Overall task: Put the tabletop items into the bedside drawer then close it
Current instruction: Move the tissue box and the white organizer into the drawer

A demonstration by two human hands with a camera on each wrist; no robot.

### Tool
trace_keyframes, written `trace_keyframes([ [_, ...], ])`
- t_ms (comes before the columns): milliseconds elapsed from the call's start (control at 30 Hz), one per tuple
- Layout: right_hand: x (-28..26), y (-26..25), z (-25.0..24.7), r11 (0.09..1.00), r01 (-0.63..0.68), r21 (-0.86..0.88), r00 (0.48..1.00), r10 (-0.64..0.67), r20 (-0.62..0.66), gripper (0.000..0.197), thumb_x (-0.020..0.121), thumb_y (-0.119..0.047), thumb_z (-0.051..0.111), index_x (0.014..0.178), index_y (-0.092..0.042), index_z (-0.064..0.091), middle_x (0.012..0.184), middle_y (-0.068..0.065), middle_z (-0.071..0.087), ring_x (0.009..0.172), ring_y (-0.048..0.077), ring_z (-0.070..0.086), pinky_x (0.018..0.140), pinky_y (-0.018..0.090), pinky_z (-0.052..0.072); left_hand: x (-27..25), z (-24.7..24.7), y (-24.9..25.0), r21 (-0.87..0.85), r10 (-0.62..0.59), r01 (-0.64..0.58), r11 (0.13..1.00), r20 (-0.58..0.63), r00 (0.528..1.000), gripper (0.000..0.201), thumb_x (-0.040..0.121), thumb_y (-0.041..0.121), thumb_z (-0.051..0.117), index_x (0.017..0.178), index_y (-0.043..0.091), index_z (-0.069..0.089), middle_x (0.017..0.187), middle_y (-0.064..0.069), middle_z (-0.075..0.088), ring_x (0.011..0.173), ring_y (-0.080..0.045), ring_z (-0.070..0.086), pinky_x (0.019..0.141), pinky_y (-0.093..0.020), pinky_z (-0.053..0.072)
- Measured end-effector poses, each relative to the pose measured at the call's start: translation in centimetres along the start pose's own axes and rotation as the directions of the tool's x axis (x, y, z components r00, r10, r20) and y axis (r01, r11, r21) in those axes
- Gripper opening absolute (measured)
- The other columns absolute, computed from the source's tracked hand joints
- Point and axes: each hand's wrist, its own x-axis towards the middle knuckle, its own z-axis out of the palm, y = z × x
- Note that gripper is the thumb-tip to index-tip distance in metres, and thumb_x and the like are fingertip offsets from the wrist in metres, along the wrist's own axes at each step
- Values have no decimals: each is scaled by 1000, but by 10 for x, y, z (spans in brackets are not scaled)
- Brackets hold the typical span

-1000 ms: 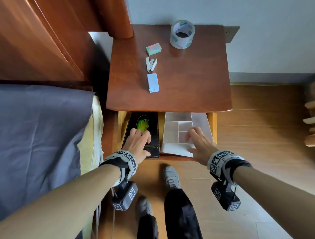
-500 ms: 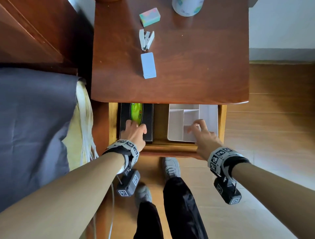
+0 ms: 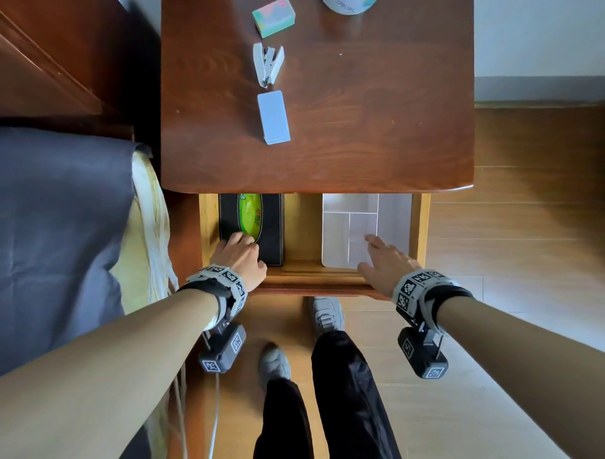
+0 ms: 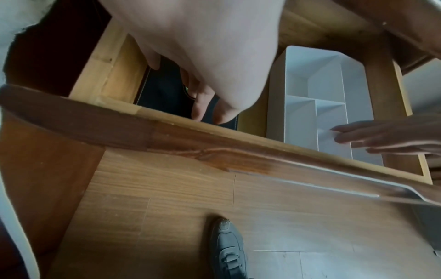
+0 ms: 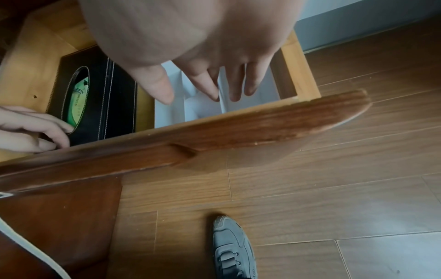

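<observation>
The bedside drawer is pulled out below the tabletop. On the top lie a pastel box, a white stapler, a white card stack and a tape roll cut off by the frame's top edge. Inside the drawer, my left hand rests with loose fingers on a black tissue box. My right hand is spread over a white divided organizer, its fingertips touching a partition. Neither hand holds anything.
A bed with a grey cover is on the left, close to the bedside table. My legs and grey shoes stand on the wooden floor right in front of the drawer. A pale wall is behind on the right.
The tissue box and the organizer have slid back from the drawer's front and now lie flat inside. Both hands stay on them. The head view has moved forward over the table.
</observation>
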Motion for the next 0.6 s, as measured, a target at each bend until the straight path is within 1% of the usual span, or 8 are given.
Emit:
trace_keyframes([
  [100, 1, 1, 7, 999, -5, 38, 1000, 6, -8, 70, 87, -57, 33, 148, -28, 17, 139, 5, 50, 110, 23, 59, 81, 41, 51, -1, -1, 0, 10, 13, -13, 1000, -2, 1000, 39, 93, 36, 41, 118, 16, 62, 140, 3, 48, 136, -17, 32, 107, -42, 30],
  [200, 4, 0, 14, 997, -31, 64, 999, 30, 18, 72, 80, -66, 30, 142, -29, 24, 145, 0, 43, 110, 24, 58, 85, 47, 51, -1, -4, 0, 2, 15, -15, 1000, 42, 999, 41, 93, 37, 40, 121, 14, 60, 142, 0, 47, 139, -19, 30, 109, -42, 31],
  [300, 4, -3, 10, 1000, -21, -8, 997, 22, 70, 66, 87, -55, 36, 142, -21, 37, 158, -4, 24, 129, 24, 45, 97, 47, 45, -3, -7, -2, -9, 39, -38, 999, 162, 986, 47, 95, 34, 40, 134, 12, 55, 159, -3, 27, 149, -19, 14, 115, -46, 26],
  [367, 1, -8, 3, 996, -8, -85, 1000, 11, 25, 56, 90, -45, 39, 140, -20, 46, 159, -7, 23, 136, 21, 38, 101, 45, 43, -5, -10, -6, 16, 50, -55, 998, 232, 971, 48, 97, 31, 39, 139, 11, 52, 163, -2, 16, 151, -19, 6, 116, -47, 25],
  [433, -2, -15, -3, 985, -9, -170, 991, -14, -134, 45, 91, -38, 43, 130, -21, 57, 149, -3, 41, 130, 19, 43, 99, 41, 45, -5, -17, -8, 47, 59, -73, 996, 245, 968, 43, 96, 27, 41, 132, 9, 55, 158, -6, 27, 147, -21, 20, 112, -47, 32],
  [500, -4, -24, -5, 976, 20, -219, 953, -84, -290, 37, 90, -31, 47, 122, -21, 62, 134, -2, 52, 123, 18, 44, 97, 37, 46, -3, -28, -8, 47, 84, -93, 995, 172, 981, 25, 93, 23, 44, 109, 9, 58, 135, -10, 50, 126, -25, 45, 102, -45, 43],
  [533, -4, -28, -5, 970, 47, -240, 936, -126, -328, 38, 89, -30, 48, 123, -22, 61, 134, -2, 51, 124, 18, 41, 98, 37, 44, -1, -35, -7, 44, 96, -102, 994, 118, 988, 22, 93, 22, 45, 104, 9, 58, 126, -10, 55, 117, -25, 50, 98, -44, 45],
  [600, 0, -36, -5, 955, 92, -281, 928, -185, -322, 45, 88, -30, 48, 133, -24, 54, 145, 1, 42, 133, 21, 32, 104, 39, 39, 6, -42, -9, 63, 109, -113, 992, 61, 992, 27, 93, 24, 46, 111, 9, 59, 122, -9, 56, 115, -24, 52, 96, -43, 45],
])
